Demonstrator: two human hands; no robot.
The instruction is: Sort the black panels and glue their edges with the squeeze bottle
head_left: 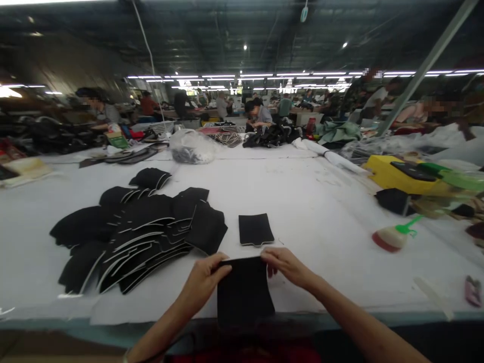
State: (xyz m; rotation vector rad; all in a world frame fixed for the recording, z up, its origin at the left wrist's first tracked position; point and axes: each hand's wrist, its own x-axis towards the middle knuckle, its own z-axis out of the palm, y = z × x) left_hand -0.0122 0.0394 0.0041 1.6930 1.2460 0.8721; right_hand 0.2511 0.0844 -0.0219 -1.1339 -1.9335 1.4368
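Note:
A black fabric piece with a pale top edge hangs at the front of the white table. My left hand pinches its upper left corner between thumb and fingers. At its upper right corner, my right hand has its fingers closed on the edge. Just beyond lies a similar black square, flat on the table. To the left is a spread heap of black pieces with pale edges, overlapping in stacks.
On the white table, a bottle with a green nozzle and a yellow box are at the right. A clear plastic bag sits at the back. Pink clippers lie near the right front edge. People work beyond.

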